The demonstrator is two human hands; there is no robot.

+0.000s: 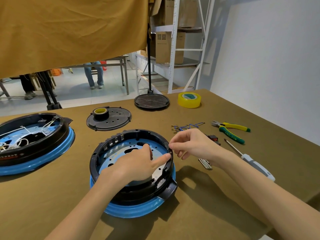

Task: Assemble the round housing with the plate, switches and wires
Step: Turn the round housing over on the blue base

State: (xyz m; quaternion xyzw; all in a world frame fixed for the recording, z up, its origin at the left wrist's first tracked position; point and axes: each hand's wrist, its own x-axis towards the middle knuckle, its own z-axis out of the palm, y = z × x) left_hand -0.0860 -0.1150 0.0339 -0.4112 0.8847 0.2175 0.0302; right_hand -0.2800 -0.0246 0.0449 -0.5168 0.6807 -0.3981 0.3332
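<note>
Two round housings (133, 172) (32, 141), two black plates (109, 121) (151, 101), two tape rolls (189, 99) (101, 113), one pliers (231, 129), one screwdriver (251, 160).

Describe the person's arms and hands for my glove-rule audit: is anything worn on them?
Nothing worn shows. The left hand and right hand are bare, with no gloves, rings or tape visible. Both forearms are bare as far as the frame's bottom edge, with no sleeves, watch or wristband in view. Fingernails look short and unpainted.

Bright, even light; soft shadows fall toward the viewer from the round housing (132, 172) on the worktop (225, 196); wide-angle edges bow, perhaps slightly soft.
</note>
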